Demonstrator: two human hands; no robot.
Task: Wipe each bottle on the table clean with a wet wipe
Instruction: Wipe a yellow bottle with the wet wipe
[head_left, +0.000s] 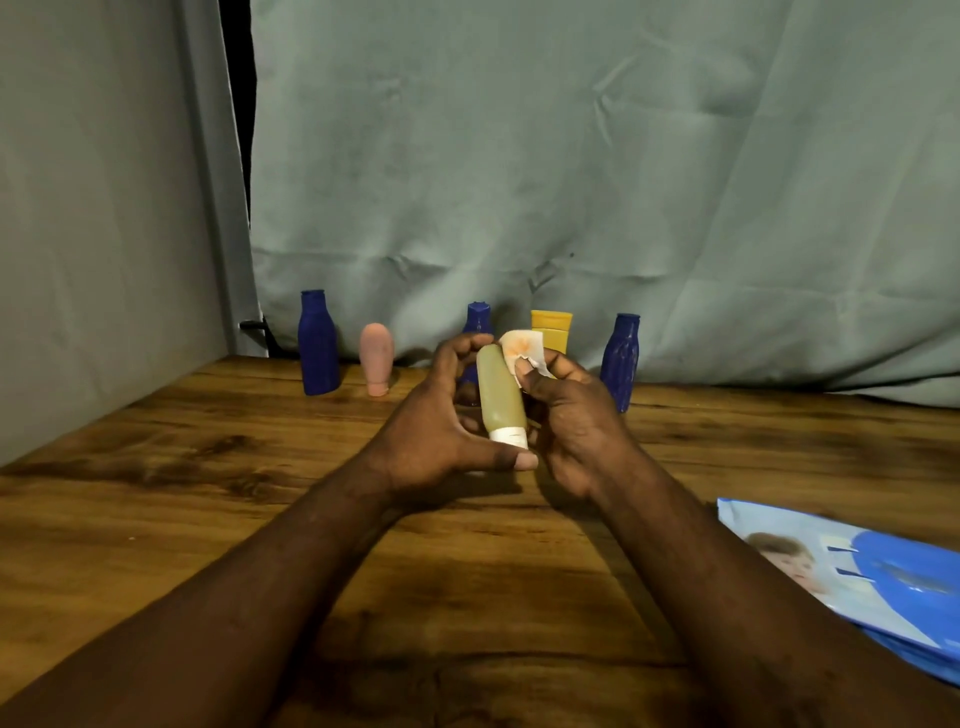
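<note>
Blue middle bottle (478, 318) half hidden behind left hand (441, 431); wipes pack (857, 571) cropped.

The left hand (441, 431) and right hand (576, 421) are bare, forearms (249, 597) unsleeved.

A creased grey-green cloth (623, 156) hangs behind the wooden table (208, 493); perhaps a wall panel (104, 208) at left.

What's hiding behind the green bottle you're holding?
A middle dark blue plastic bottle stands behind the olive-green bottle with a white cap. Its top shows; the left hand covers most of the rest.
</note>
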